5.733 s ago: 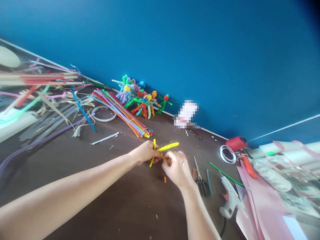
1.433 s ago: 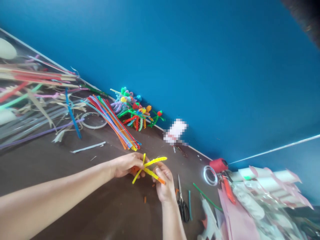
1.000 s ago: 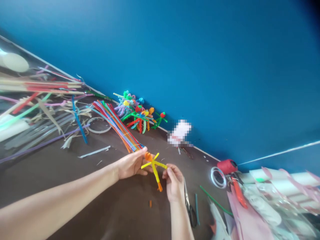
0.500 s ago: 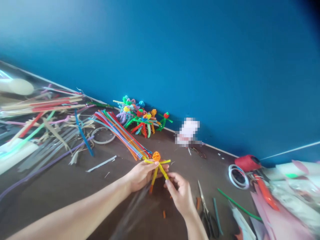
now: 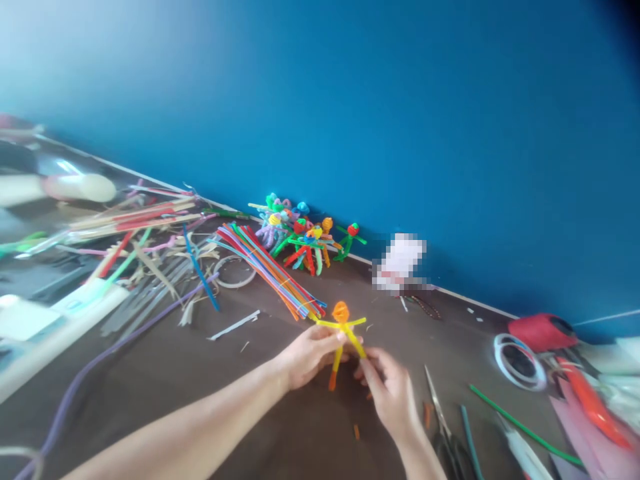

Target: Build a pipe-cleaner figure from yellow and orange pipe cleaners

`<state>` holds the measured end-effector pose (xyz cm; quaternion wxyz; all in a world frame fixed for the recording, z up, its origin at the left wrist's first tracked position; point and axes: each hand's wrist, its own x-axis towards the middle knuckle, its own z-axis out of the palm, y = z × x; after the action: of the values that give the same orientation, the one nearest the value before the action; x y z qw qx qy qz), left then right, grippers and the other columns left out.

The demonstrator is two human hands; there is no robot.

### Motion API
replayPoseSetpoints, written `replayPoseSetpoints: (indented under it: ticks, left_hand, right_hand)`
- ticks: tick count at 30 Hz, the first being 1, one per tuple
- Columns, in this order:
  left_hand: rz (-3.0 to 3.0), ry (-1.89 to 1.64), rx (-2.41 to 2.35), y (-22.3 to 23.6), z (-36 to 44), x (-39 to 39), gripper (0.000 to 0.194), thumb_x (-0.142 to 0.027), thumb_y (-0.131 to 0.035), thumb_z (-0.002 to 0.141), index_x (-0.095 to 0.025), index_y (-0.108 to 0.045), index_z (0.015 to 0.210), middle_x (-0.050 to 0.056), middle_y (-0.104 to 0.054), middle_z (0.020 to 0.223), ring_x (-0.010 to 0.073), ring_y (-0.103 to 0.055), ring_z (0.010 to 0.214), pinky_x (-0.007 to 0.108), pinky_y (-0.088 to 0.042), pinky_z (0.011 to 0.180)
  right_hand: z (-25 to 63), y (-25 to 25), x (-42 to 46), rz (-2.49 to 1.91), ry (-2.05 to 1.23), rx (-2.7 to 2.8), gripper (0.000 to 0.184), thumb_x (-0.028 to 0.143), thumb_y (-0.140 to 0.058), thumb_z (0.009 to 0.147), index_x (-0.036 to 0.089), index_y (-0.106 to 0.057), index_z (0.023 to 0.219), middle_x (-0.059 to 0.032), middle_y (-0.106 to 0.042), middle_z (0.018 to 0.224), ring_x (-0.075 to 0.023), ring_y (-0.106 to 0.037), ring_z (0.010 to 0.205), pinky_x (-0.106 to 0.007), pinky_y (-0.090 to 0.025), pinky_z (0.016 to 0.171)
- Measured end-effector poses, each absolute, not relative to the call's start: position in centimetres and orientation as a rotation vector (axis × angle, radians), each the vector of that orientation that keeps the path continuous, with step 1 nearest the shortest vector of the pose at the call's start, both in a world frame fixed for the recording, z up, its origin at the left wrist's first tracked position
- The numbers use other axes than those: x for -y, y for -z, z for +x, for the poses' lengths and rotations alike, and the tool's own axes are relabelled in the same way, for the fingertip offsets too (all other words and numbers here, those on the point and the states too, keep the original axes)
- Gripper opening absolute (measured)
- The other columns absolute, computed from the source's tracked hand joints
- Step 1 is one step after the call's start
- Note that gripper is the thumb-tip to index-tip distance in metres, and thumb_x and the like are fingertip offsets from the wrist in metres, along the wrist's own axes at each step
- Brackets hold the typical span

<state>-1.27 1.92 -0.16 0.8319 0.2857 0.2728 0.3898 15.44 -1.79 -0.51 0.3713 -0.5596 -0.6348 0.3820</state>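
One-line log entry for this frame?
left hand: holds orange-headed yellow figure; right hand: holds its leg; scissors: on table

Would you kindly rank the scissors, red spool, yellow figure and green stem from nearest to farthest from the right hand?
From the right hand:
1. Yellow figure, pinched by it at one leg.
2. Scissors, just to its right.
3. Green stem, farther right, past the scissors.
4. Red spool, right and farther back.
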Motion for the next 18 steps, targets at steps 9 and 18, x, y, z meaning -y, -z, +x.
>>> replayPoseSetpoints:
  ticks: [9,18]
  left_hand:
    - [0.977,-0.792,-0.715,0.7,-0.5,-1.5,0.042,-0.047,-0.055,0.073,-0.008,-0.062,0.087,0.012,-0.068,0.079,0.0188,-0.062,0.074,0.027,-0.042,0.066]
    - [1.738,-0.605,-0.780,-0.1,-1.2,0.0,0.039,-0.047,-0.053,0.074,-0.010,-0.066,0.079,0.008,-0.068,0.074,0.0159,-0.061,0.067,0.022,-0.043,0.061]
  right_hand:
    - [15.5,-0.2,1.8,-1.489,-0.672,1.583,0.023,0.038,-0.049,0.079,0.017,-0.057,0.079,-0.0032,-0.064,0.062,-0.0150,-0.059,0.052,-0.020,-0.045,0.050]
    - [15.8,0.5,1.1,-1.620,-0.533,1.678,0.025,0.035,-0.040,0.082,0.017,-0.057,0.081,-0.0032,-0.064,0.060,-0.0162,-0.061,0.055,-0.023,-0.043,0.054]
